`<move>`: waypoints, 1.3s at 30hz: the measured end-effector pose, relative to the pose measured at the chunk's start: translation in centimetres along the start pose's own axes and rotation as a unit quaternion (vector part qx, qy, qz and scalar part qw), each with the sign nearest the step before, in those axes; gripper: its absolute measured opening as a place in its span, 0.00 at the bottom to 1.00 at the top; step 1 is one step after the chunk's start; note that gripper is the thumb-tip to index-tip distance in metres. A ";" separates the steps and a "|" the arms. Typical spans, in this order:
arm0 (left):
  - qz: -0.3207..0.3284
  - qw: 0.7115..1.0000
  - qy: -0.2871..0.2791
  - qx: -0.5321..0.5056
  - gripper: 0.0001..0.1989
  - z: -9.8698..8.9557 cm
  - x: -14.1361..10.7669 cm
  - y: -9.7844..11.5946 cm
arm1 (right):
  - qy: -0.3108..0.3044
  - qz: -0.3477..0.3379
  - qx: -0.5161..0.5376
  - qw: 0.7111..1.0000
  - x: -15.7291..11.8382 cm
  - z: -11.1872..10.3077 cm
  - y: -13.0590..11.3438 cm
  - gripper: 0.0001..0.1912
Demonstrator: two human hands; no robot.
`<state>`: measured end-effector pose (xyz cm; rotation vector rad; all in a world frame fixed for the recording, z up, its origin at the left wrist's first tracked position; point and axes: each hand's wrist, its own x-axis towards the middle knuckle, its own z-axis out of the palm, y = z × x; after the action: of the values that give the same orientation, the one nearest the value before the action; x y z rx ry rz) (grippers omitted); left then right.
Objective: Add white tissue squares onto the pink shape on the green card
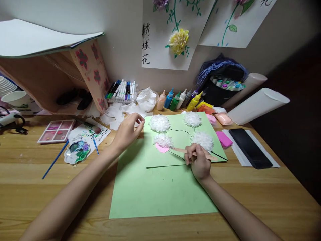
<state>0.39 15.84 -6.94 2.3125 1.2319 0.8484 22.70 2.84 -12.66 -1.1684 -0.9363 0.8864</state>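
My right hand (199,160) grips a flat wooden craft stick (179,151). The stick's far end reaches a white ruffled flower (163,140) and the pink piece (162,148) under its lower edge. Three more white ruffled flowers, one of them (159,123) at the upper left, lie on a light green sheet (180,159) with thin black curved lines. My left hand (130,130) hovers by that sheet's left edge, its thumb and forefinger pinched; what they hold, if anything, is too small to make out. Below lies a larger green sheet (160,190).
Behind the sheets stand several paint bottles (176,101), a bowl of white tissue (147,100) and markers (122,91). At left are a paint palette (76,152) and brushes (55,159). A black phone (250,148) and a white tube (258,105) lie right.
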 end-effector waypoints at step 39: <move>-0.049 0.996 0.032 0.063 0.04 2.9 0.9 -4.5 | 0.004 -0.027 -0.034 0.999 -0.4 0.2 0.2 0.24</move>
<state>-0.04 18.91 -11.41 2.3151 1.4530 0.8381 22.36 2.59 -12.87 -1.1983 -0.9936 0.8111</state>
